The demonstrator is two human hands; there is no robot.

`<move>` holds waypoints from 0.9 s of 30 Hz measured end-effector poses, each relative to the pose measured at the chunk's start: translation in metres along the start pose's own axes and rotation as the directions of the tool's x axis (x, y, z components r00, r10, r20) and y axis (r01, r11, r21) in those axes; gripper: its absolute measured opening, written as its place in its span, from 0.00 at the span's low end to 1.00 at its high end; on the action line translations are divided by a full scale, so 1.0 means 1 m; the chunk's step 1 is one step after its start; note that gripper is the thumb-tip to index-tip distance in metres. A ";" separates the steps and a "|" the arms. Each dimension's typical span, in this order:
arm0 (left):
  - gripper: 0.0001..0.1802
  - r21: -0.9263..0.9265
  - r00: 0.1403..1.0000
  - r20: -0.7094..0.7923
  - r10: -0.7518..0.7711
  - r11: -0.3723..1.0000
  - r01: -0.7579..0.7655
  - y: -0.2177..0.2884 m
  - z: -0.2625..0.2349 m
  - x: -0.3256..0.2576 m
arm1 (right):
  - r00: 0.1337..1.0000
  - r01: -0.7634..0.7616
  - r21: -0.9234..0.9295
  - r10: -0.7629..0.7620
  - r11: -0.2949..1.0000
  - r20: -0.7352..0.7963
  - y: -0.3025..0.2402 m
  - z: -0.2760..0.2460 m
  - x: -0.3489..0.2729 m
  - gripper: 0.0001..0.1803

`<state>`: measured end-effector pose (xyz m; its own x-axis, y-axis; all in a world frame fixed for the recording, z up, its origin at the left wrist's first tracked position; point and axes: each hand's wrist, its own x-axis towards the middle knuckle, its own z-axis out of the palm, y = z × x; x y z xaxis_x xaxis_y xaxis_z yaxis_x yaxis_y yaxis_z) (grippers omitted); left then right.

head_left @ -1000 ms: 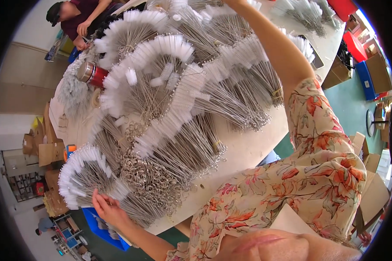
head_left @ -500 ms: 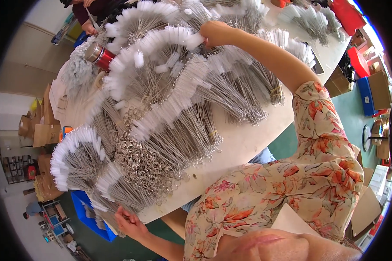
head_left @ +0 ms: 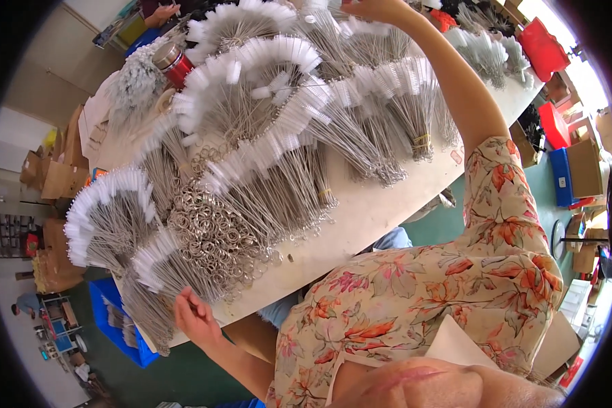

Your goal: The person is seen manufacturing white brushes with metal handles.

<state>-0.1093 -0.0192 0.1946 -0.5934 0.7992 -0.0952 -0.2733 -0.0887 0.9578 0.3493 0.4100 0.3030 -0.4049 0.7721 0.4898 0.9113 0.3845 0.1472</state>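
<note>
I see the left hand (head_left: pixel 196 318) at the worktop's (head_left: pixel 360 217) near-left edge, fingers curled on a bundle of wire-handled brushes (head_left: pixel 158 272), white bristles pointing far-left, stems near-right. The right hand (head_left: pixel 374 9) reaches far; I cannot tell its grip. Metal rings (head_left: pixel 214 234) lie beside.

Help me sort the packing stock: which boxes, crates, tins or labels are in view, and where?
Cardboard boxes: brown, stacked left of the table.
Blue crate: floor, under the table's near-left corner, close to the left hand.
Red crates: beyond the table's far-right end.
Blue bin: floor at right, beside an open brown box.
Tin: red, silver lid, far-left tabletop.
</note>
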 end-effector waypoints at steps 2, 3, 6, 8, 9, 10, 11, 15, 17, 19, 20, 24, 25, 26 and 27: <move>0.15 -0.034 0.999 0.042 -0.001 0.999 0.003 -0.012 0.009 0.001 | 0.936 -0.344 0.610 0.309 0.714 0.166 -0.012 -0.029 -0.011 0.22; 0.15 -0.035 0.997 0.081 -0.001 0.999 0.003 -0.019 0.011 0.005 | 0.967 -0.237 0.543 0.249 0.806 0.053 -0.002 -0.010 -0.013 0.25; 0.15 -0.054 0.993 0.122 0.003 0.999 0.003 -0.031 0.010 0.002 | 0.981 -0.044 0.157 0.013 0.987 0.192 -0.009 0.028 -0.015 0.24; 0.15 -0.059 0.994 0.105 -0.007 0.998 0.013 -0.029 0.003 -0.005 | 0.931 -0.215 0.289 0.106 0.933 0.350 -0.040 0.029 -0.020 0.13; 0.15 -0.065 0.995 0.101 -0.014 0.998 0.021 -0.028 0.000 -0.008 | 0.911 -0.189 0.257 0.071 0.948 0.407 -0.050 0.032 -0.023 0.11; 0.15 -0.067 0.995 0.098 -0.010 0.998 0.017 -0.027 -0.004 -0.011 | 0.886 -0.160 0.228 0.038 0.960 0.463 -0.055 0.038 -0.025 0.11; 0.15 -0.068 0.998 0.068 -0.004 0.998 0.008 -0.030 -0.013 -0.010 | 0.890 -0.155 0.233 0.033 0.960 0.455 -0.061 0.056 -0.026 0.11; 0.15 -0.075 1.000 0.010 0.012 0.997 -0.011 -0.031 -0.032 -0.022 | 0.942 -0.140 0.280 0.040 0.950 0.334 -0.055 0.098 -0.031 0.14; 0.15 -0.080 1.000 -0.025 0.011 0.997 -0.013 -0.033 -0.038 -0.028 | 0.954 -0.141 0.263 0.061 0.954 0.293 -0.056 0.102 -0.030 0.15; 0.15 -0.088 0.998 -0.063 0.013 0.996 -0.018 -0.036 -0.043 -0.033 | 0.898 -0.254 0.244 0.135 0.936 0.418 -0.060 0.097 -0.027 0.17; 0.15 -0.094 0.998 -0.063 0.012 0.995 -0.017 -0.037 -0.043 -0.033 | 0.898 -0.251 0.243 0.132 0.937 0.420 -0.060 0.091 -0.029 0.17; 0.15 -0.108 0.998 -0.062 -0.001 0.994 -0.006 -0.040 -0.039 -0.026 | 0.840 -0.305 0.199 0.164 0.931 0.517 -0.051 0.071 -0.033 0.13; 0.15 -0.112 0.998 -0.063 -0.001 0.994 -0.007 -0.041 -0.036 -0.024 | 0.854 -0.315 0.168 0.202 0.934 0.480 -0.049 0.069 -0.031 0.13; 0.14 -0.117 0.999 -0.047 -0.004 0.993 -0.002 -0.041 -0.034 -0.022 | 0.854 -0.315 0.165 0.203 0.935 0.480 -0.047 0.066 -0.029 0.13; 0.14 -0.123 1.000 -0.030 -0.006 0.992 0.003 -0.041 -0.032 -0.020 | 0.889 -0.404 0.179 0.340 0.897 0.306 -0.045 0.064 -0.026 0.13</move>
<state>-0.1100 -0.0502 0.1484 -0.6144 0.7814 -0.1096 -0.3657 -0.1589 0.9171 0.3143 0.4057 0.2287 -0.0733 0.9721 0.2227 0.9678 0.1233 -0.2195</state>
